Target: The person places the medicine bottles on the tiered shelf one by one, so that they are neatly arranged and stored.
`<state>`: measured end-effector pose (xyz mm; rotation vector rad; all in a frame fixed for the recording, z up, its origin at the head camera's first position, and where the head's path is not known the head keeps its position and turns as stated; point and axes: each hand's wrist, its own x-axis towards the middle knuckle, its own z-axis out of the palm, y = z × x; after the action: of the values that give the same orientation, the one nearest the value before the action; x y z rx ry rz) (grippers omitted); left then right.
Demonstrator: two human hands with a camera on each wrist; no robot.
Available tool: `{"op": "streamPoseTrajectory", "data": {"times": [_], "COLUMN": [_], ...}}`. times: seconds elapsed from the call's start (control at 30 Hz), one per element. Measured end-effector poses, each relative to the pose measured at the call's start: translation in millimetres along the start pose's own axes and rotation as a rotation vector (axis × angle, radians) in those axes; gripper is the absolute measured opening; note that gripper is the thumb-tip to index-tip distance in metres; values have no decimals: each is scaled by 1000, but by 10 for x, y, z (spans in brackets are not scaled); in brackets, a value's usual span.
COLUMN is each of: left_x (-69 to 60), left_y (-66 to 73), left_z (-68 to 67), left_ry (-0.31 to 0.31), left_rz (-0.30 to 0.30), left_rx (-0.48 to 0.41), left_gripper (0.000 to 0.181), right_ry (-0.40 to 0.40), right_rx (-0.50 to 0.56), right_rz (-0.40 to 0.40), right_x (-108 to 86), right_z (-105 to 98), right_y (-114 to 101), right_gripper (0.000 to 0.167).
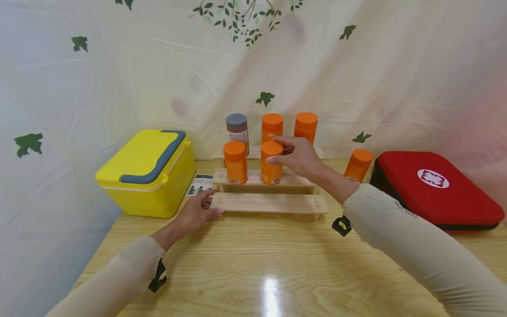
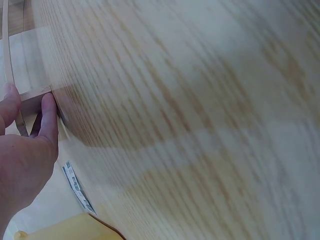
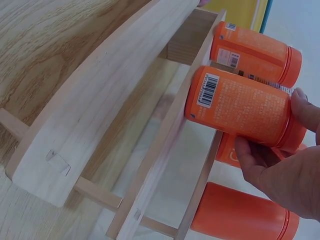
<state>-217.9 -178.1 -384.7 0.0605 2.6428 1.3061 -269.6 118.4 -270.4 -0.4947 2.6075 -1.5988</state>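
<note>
A three-step wooden rack stands on the table. My left hand grips the left end of its lowest step; in the left wrist view, thumb and fingers hold that corner. On the middle step, my right hand pinches an orange bottle near its lid; in the right wrist view the bottle sits upright against the step. Left of it is another orange bottle. On the top step are a grey-lidded bottle and two orange-lidded bottles, partly hidden.
A yellow box with a grey handle stands left of the rack, a printed paper beside it. To the right are another orange bottle and a red case with a white emblem. A leaf-patterned cloth hangs behind.
</note>
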Motion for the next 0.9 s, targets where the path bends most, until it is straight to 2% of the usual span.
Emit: {"op": "streamPoseTrajectory", "data": {"times": [0.2, 0.6, 0.9], "left_x": [0, -6, -6], "left_y": [2, 7, 18], "left_z": [-3, 0, 6], "left_ry": [-7, -8, 2], "left_rz": [-2, -13, -19], "left_rx": [-5, 6, 16], "left_gripper": [64, 65, 64], "right_ry": [7, 36, 46], "right_rx": [4, 27, 11], "right_rz": [7, -35, -16], "right_x": [6, -19, -29], "right_z": [-4, 39, 25], "right_y": [26, 70, 71], "right_gripper": [60, 55, 55]}}
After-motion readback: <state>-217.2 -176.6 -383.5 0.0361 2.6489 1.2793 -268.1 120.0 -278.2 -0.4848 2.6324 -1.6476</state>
